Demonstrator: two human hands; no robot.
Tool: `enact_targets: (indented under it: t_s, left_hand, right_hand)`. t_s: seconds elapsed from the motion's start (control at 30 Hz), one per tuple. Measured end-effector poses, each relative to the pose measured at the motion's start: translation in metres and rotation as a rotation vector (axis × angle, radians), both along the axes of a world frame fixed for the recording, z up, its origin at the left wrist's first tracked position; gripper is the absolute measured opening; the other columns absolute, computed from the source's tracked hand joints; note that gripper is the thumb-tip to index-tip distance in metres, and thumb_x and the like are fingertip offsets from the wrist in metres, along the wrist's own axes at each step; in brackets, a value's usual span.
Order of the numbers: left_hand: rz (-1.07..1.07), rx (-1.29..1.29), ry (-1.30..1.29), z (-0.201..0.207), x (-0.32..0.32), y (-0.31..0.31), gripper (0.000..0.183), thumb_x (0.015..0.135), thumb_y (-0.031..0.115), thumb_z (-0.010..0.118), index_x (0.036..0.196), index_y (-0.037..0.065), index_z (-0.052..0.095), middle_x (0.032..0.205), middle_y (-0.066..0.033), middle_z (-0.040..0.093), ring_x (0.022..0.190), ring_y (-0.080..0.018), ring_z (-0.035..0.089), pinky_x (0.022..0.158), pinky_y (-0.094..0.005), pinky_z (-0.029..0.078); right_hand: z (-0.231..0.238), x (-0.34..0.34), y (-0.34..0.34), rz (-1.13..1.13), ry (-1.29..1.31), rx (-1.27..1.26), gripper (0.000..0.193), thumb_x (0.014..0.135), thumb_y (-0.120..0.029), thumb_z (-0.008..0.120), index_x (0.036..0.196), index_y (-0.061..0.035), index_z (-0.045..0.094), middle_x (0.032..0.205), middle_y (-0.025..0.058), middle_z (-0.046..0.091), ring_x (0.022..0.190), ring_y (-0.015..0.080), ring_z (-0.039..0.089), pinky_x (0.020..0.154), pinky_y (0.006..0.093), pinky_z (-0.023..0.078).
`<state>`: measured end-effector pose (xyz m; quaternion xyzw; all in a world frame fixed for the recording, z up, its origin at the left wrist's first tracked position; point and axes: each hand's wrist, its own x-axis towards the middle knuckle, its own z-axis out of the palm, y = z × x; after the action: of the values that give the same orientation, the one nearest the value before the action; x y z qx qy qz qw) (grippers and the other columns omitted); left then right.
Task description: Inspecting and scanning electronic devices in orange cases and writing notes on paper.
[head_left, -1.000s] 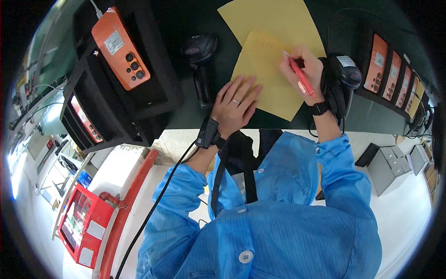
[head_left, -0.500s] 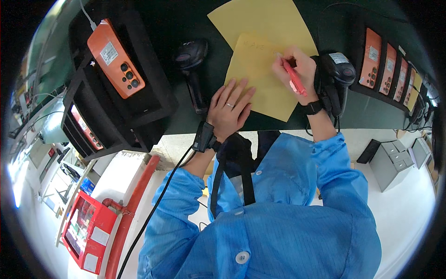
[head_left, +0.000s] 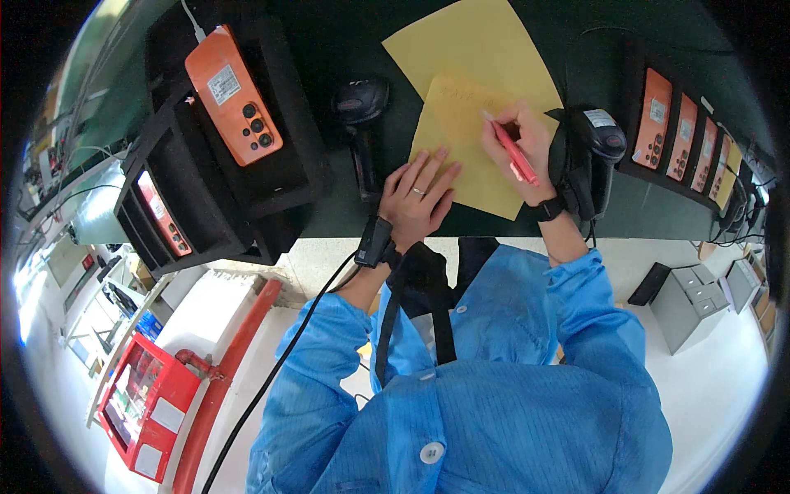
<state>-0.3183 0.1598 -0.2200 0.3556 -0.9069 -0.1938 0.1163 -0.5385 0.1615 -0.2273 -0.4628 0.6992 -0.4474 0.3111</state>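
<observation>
My right hand (head_left: 523, 152) grips a red pen (head_left: 512, 151), its tip at the upper part of a yellow sheet of paper (head_left: 448, 132) that bears faint handwriting. This sheet overlaps a second, larger yellow sheet (head_left: 469, 41) behind it. Across the lower left edge of the front sheet lies my left hand (head_left: 420, 193), fingers spread flat, a ring on one finger. A black device with a cable (head_left: 375, 243) is strapped to my left wrist, and a dark watch (head_left: 551, 208) sits on the right one.
Black handheld scanners (head_left: 360, 107) (head_left: 601, 136) stand on either side of the paper. At left, an orange phone (head_left: 234, 95) with a white cable rests on a black foam tray (head_left: 288, 177). Several orange phones (head_left: 652, 119) fill a black tray at right. A red cabinet (head_left: 148, 403) is lower left.
The pen tip has shifted slightly along the writing on the front sheet. The whole view has moved a little; my left hand still lies flat on the paper.
</observation>
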Motion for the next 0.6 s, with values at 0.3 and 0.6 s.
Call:
enact_targets:
  t_s: [0.3,0.6]
  left_hand:
    - [0.013,-0.003,0.004,-0.0041,0.0016,0.0017,0.042,0.086,0.026,0.067,0.128,0.022,0.062,0.141,-0.0022,0.052,0.125,-0.0233,0.05,0.102,-0.0384,0.036]
    - [0.004,-0.017,0.025,-0.0033,0.0009,-0.0002,0.042,0.085,0.026,0.068,0.126,0.019,0.063,0.14,-0.0032,0.053,0.124,-0.0242,0.051,0.101,-0.0384,0.036]
  right_hand:
    - [-0.0044,-0.0085,0.0014,-0.09,0.109,-0.077,0.021,0.084,-0.009,0.074,0.081,-0.0022,0.055,0.064,0.0028,0.059,0.06,0.0037,0.054,0.056,0.0199,0.045]
    - [-0.0024,-0.0069,0.0041,-0.137,0.081,-0.013,0.021,0.079,-0.012,0.076,0.082,-0.0035,0.057,0.064,0.0069,0.06,0.056,0.0112,0.059,0.055,0.0245,0.047]
